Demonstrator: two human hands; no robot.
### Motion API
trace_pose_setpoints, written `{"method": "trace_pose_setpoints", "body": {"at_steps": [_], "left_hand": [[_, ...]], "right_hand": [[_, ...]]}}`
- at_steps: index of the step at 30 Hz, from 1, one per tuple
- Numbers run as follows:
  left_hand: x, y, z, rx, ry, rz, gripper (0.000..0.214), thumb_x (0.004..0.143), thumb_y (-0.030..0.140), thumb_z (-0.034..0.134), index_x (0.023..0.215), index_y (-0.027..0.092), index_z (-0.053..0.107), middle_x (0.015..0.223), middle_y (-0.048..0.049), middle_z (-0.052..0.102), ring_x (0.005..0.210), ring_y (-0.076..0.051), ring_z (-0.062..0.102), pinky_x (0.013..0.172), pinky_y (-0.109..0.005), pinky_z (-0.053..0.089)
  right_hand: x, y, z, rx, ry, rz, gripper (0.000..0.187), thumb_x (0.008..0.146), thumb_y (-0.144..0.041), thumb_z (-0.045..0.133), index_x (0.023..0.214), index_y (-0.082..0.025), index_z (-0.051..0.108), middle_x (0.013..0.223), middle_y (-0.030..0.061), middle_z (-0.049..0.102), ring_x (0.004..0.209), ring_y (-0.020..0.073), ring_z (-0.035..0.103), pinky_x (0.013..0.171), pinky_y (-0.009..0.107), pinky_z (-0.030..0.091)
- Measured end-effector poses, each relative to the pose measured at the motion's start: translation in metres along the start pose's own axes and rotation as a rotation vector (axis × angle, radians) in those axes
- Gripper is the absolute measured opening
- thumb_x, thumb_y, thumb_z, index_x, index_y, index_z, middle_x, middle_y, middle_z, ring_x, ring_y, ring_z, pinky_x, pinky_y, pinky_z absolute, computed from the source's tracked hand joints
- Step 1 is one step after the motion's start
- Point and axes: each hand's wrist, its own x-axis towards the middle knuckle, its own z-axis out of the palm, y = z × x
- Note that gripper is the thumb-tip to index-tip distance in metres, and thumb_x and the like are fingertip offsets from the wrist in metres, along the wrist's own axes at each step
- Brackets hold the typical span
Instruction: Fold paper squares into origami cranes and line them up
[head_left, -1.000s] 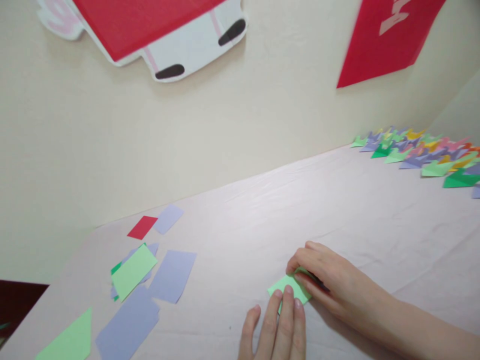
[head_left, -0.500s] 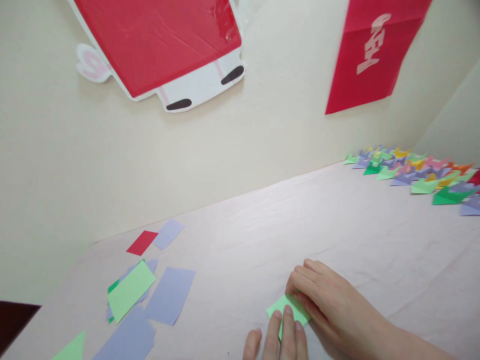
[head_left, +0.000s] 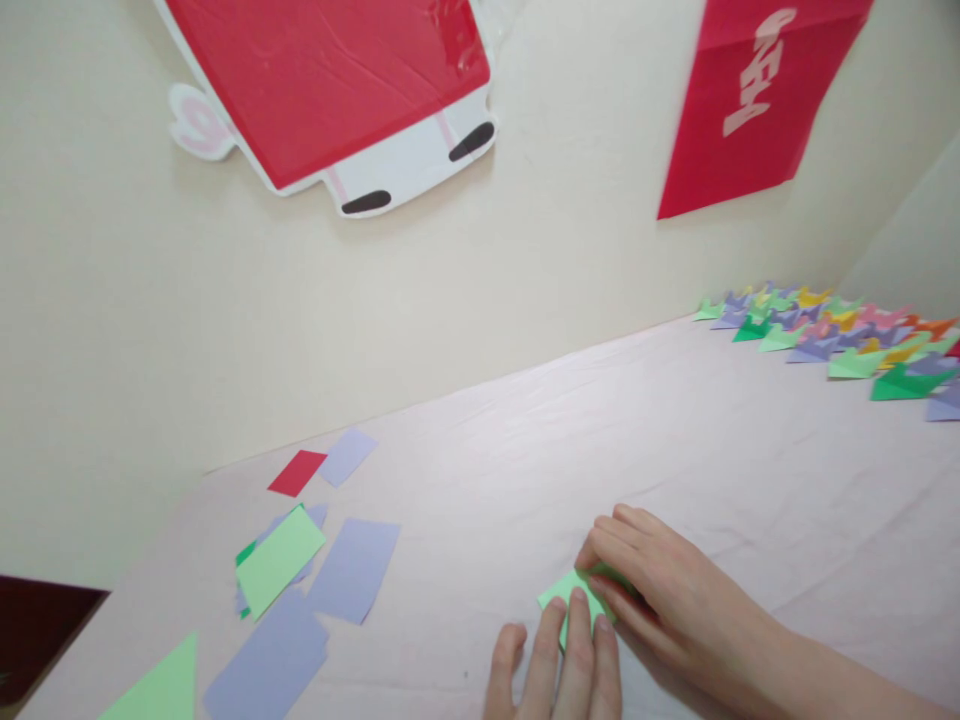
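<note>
A small folded piece of light green paper [head_left: 553,594] lies on the cloth-covered table near the bottom middle. My left hand [head_left: 562,660] rests on it from the front, fingers stretched and pressing its near part flat. From the right, my right hand [head_left: 660,590] pinches the paper's far right edge between thumb and bent fingers. A bit of green shows under those fingers, but the rest of that edge is hidden.
Loose paper rectangles lie at left: a light green sheet [head_left: 281,562], lavender sheets [head_left: 356,570] and a red one [head_left: 298,473]. Rows of colourful folded paper pieces [head_left: 855,335] stand at the back right. The wall [head_left: 450,300] bounds the table behind.
The view has shifted slightly, so the scene sits a little higher and further right. My right fingers now show a bit of green paper under them; my left fingers stay on the paper.
</note>
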Motion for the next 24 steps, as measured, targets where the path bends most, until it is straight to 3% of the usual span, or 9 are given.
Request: {"method": "trace_pose_setpoints", "body": {"at_steps": [6,10,17,20,24], "left_hand": [[-0.003,0.005,0.005,-0.009,0.016,-0.016,0.021,0.090,0.034,0.061,0.104,0.020,0.065,0.131,-0.0072,0.062,0.130,-0.027,0.049,0.111,-0.044,0.033],[-0.003,0.008,0.004,-0.020,0.045,-0.050,0.014,0.092,0.030,0.057,0.093,0.018,0.065,0.130,-0.0085,0.062,0.127,-0.026,0.052,0.109,-0.046,0.035],[-0.004,-0.006,-0.014,-0.055,-0.094,-0.053,0.012,0.093,0.025,0.053,0.086,0.020,0.061,0.127,-0.0072,0.064,0.117,-0.022,0.058,0.103,-0.039,0.037],[-0.002,-0.012,-0.026,-0.058,-0.143,-0.055,0.022,0.095,0.036,0.049,0.090,0.020,0.062,0.125,-0.0068,0.065,0.113,-0.021,0.059,0.097,-0.036,0.038],[0.008,-0.018,-0.043,-0.068,-0.234,-0.025,0.053,0.089,0.065,0.041,0.097,0.017,0.063,0.125,-0.0113,0.064,0.111,-0.025,0.058,0.089,-0.039,0.038]], "right_hand": [[-0.006,-0.007,-0.004,0.038,0.022,0.026,0.013,0.082,-0.011,0.055,0.092,-0.020,0.057,0.097,0.0061,0.057,0.090,0.0223,0.050,0.079,0.036,0.040],[-0.005,-0.009,-0.004,0.038,0.010,0.066,0.017,0.079,-0.011,0.055,0.093,-0.020,0.057,0.099,0.0061,0.056,0.091,0.0231,0.049,0.081,0.038,0.041],[-0.006,0.004,-0.012,0.166,-0.029,0.027,0.046,0.068,0.001,0.046,0.108,-0.020,0.053,0.107,0.0073,0.056,0.101,0.0237,0.049,0.090,0.042,0.041],[-0.005,0.011,-0.017,0.249,-0.044,-0.004,0.052,0.066,0.004,0.042,0.112,-0.020,0.052,0.110,0.0081,0.057,0.104,0.0227,0.050,0.092,0.041,0.042],[-0.003,0.017,-0.021,0.358,-0.050,-0.012,0.046,0.075,0.000,0.038,0.113,-0.019,0.053,0.111,0.0082,0.058,0.106,0.0205,0.052,0.093,0.038,0.043]]}}
